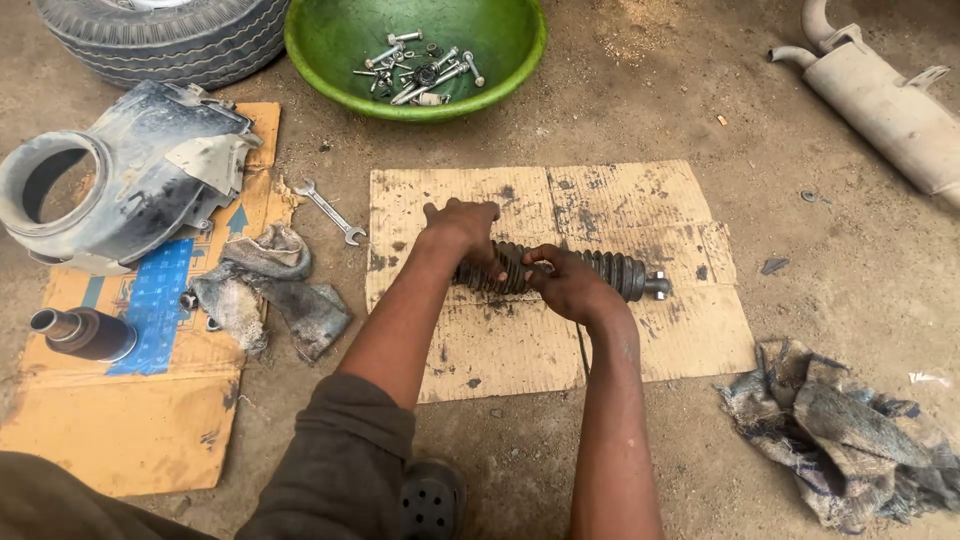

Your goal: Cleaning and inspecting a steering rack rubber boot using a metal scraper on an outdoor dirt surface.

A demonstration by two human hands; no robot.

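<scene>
A flat sheet of stained brown cardboard (560,215) lay beneath both hands. On it rested one black ribbed rubber boot (610,270), its long axis running left to right, its bare metal end pointing right. The left hand (462,232) clenched the boot's left end; the right hand (568,285) gripped its middle. Beyond the hands sat one round green plastic bowl (330,45) holding a heap of loose steel bolts (420,70). Left of the left hand lay one grey crumpled rag (270,290) and one slim steel spanner (328,211).
</scene>
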